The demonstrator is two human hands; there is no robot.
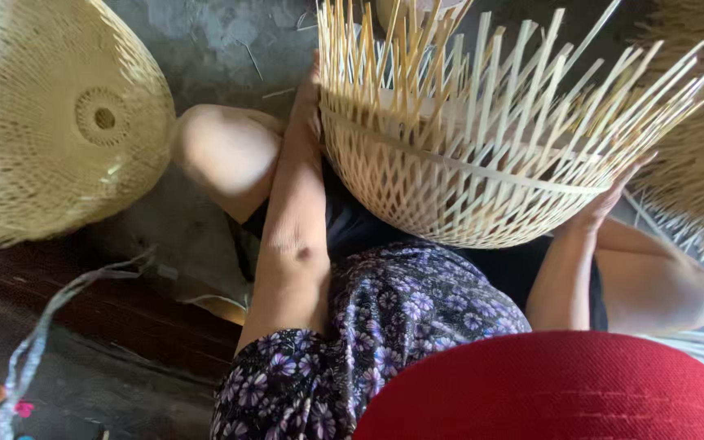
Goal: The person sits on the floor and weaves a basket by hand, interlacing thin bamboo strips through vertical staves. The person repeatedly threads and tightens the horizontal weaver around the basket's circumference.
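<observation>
A half-woven bamboo basket [450, 175] rests in my lap, with an open lattice body, a band around it and several loose strips sticking up and outward. My left hand [310, 98] presses flat against the basket's left side near the band. On the right edge, my right hand [613, 195] grips the basket under the splayed strips. Both forearms run down along its sides. Most of my fingers are hidden behind the weave.
A finished pale woven dome-shaped basket [50, 114] lies at the left on the grey concrete floor [213, 41]. Another woven piece with loose ends [698, 155] sits at the right. A red hat brim [556, 391] fills the bottom. Plastic twine [50, 314] trails at lower left.
</observation>
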